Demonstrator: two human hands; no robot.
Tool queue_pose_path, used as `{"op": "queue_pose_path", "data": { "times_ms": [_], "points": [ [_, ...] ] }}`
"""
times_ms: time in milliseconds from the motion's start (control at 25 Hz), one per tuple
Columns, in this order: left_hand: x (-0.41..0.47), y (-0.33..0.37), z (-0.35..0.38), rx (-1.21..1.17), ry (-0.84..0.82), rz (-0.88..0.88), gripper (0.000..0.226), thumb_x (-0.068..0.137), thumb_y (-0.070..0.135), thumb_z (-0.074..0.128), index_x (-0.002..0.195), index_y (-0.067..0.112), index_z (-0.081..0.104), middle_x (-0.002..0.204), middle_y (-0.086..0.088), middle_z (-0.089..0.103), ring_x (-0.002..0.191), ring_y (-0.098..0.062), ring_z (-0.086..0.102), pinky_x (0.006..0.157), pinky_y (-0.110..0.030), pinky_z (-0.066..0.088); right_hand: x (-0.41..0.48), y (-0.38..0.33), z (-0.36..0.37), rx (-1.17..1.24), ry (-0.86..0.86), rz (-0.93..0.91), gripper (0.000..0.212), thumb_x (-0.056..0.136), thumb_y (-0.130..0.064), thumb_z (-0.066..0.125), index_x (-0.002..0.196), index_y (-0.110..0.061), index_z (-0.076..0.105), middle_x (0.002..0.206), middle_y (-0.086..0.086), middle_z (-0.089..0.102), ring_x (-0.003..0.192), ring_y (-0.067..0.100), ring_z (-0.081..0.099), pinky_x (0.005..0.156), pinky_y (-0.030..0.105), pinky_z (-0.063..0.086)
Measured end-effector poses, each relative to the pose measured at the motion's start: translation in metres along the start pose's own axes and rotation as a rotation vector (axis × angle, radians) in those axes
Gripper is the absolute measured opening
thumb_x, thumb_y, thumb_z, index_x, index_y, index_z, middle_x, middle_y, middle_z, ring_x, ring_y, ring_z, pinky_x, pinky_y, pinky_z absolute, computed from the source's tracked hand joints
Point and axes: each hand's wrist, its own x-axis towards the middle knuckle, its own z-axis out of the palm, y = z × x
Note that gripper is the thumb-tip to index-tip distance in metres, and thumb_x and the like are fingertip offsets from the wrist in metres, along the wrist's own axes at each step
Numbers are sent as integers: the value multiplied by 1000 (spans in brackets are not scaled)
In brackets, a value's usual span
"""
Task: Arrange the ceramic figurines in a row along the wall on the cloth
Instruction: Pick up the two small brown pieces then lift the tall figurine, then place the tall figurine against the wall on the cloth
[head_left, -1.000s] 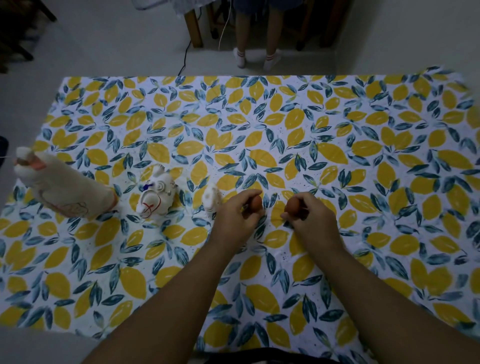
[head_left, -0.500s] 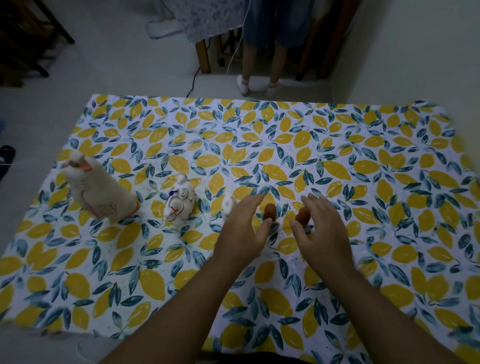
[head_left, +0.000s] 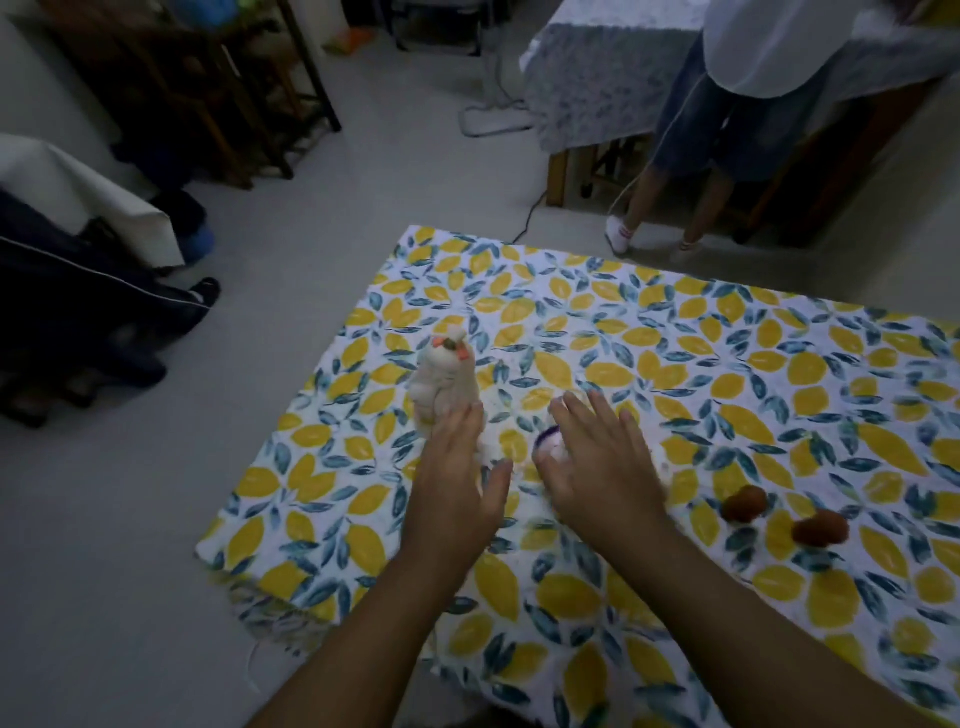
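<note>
Cloth (head_left: 779, 364): a big cloth with yellow lemons and dark leaves. It lies flat on the pale floor.
Other person (head_left: 727, 130): stands past the far edge of the cloth, next to a covered table. Only legs, shorts and white socks show.
Tall figurine (head_left: 441, 379): a white ceramic animal with orange bits on its head. It stands up near the left edge of the cloth.
Left hand (head_left: 457, 488): fingers are spread out and hold nothing. The fingertips touch the bottom of the tall figurine, or are just next to it. The picture is blurry, so I cannot tell which.
Right hand (head_left: 602, 467): fingers are spread wide and hold nothing. It sits over the small white figurine and hides most of it.
Small white figurine (head_left: 548, 441): white with a purple mark. It peeks out by the right thumb, just right of the tall one.
Brown figurines (head_left: 744, 503): two little round brown ones lie side by side on the cloth, to the right of the right hand. The second one (head_left: 820, 527) is a bit nearer the camera.
</note>
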Motion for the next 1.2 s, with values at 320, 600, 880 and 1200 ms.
{"op": "queue_pose_path", "data": {
  "times_ms": [320,600,880,1200],
  "points": [
    [64,-70,-46,-127,-84,-108,80,95,42,63,157,16,20,164,-2,23,151,-18,16,118,-37,23,59,-78,37,135,-66,80,73,101,-56,35,160,-18,15,168,1,19,156,16,-1,125,41,-3],
    [86,-95,-44,-480,-301,-121,62,94,27,68,147,33,36,127,24,51,113,6,57,80,-12,52,65,-90,52,434,-52,234,46,96,-45,47,141,-42,38,129,-12,60,113,15,59,87,46,57],
    [94,-65,-59,-617,-194,-37,51,93,22,70,137,35,48,121,30,56,105,18,56,75,-4,47,62,-93,15,686,-15,195,61,98,-24,56,150,-44,32,138,-24,48,118,-4,49,86,12,43],
    [121,90,-30,-949,-224,191,39,100,28,54,138,23,49,126,8,61,112,-5,64,81,-22,56,28,-26,-84,870,426,209,75,96,-24,65,156,-39,23,150,-28,42,133,-4,48,102,24,50]
  ]
}}
